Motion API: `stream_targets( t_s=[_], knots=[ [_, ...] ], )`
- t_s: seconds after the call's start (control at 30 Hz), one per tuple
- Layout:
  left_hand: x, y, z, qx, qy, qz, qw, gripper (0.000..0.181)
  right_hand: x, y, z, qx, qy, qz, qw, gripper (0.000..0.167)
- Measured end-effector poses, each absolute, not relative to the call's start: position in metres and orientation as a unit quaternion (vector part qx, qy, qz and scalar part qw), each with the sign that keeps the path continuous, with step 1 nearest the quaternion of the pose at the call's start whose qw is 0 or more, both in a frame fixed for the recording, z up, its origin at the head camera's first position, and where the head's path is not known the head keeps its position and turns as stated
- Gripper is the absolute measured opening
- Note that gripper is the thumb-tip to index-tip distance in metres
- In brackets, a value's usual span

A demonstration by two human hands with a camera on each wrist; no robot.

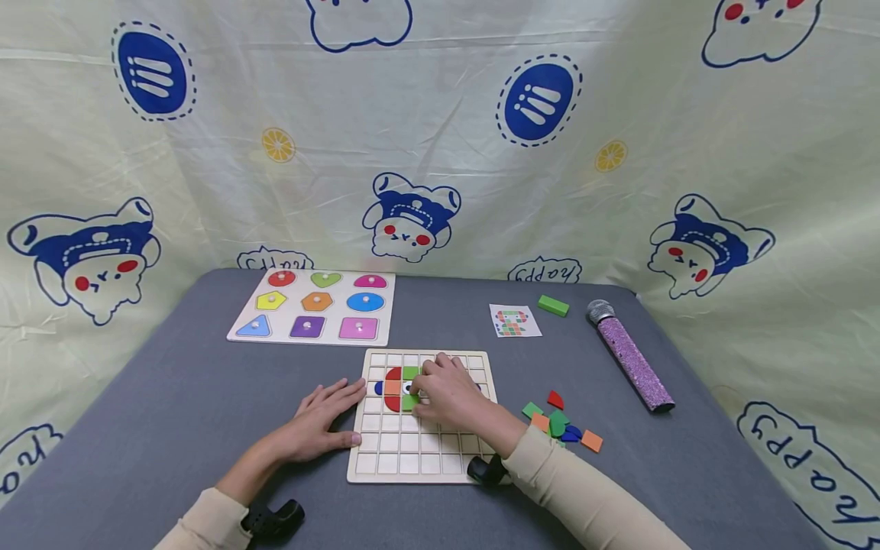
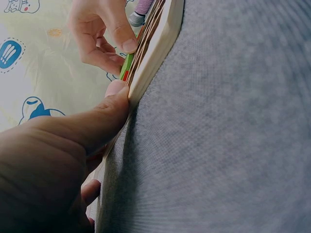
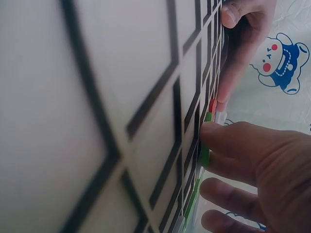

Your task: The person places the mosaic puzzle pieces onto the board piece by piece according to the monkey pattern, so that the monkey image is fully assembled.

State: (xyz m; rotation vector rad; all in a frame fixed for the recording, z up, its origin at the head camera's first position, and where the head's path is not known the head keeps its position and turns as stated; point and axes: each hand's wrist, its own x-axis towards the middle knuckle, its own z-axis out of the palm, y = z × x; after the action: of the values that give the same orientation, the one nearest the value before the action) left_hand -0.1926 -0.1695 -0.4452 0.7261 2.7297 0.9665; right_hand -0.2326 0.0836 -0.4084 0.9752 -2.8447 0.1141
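A pale wooden grid board lies on the table. Set in it on the upper left are red pieces, an orange square, green pieces and a blue piece at the side. My right hand is over these pieces and pinches a green tile between thumb and finger, at the board's surface. My left hand rests along the board's left edge, fingers extended, its thumb touching the rim. The right hand hides part of the board's middle.
Loose coloured pieces lie right of the board. Behind are a pattern card, a green block and a purple glittery microphone. A white shape-puzzle board lies at the back left, before a printed curtain.
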Motion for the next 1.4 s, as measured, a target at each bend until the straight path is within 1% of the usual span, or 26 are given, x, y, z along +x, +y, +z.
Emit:
stream_targets(
  t_s=[0.47, 0.6, 0.83, 0.97, 1.23, 1.4],
  knots=[
    [-0.192, -0.170, -0.444, 0.245, 0.910, 0.324, 0.077, 0.076, -0.232, 0.087, -0.409, 0.320, -0.945, 0.042, 0.057, 0.021],
    [-0.191, -0.170, -0.444, 0.247, 0.910, 0.324, 0.074, 0.076, -0.232, 0.088, -0.409, 0.324, -0.943, 0.040, 0.059, 0.018],
    [-0.191, -0.170, -0.445, 0.252, 0.910, 0.323, 0.067, 0.075, -0.230, 0.089, -0.408, 0.332, -0.940, 0.050, 0.067, 0.022],
    [-0.191, -0.170, -0.445, 0.252, 0.910, 0.323, 0.064, 0.075, -0.230, 0.093, -0.406, 0.328, -0.940, 0.054, 0.069, 0.021],
    [-0.191, -0.170, -0.444, 0.248, 0.910, 0.324, 0.071, 0.076, -0.231, 0.119, -0.391, 0.308, -0.943, 0.085, 0.098, 0.022],
    [-0.191, -0.170, -0.444, 0.246, 0.911, 0.322, 0.073, 0.076, -0.232, 0.144, -0.382, 0.282, -0.949, 0.095, 0.100, 0.024]
  ],
)
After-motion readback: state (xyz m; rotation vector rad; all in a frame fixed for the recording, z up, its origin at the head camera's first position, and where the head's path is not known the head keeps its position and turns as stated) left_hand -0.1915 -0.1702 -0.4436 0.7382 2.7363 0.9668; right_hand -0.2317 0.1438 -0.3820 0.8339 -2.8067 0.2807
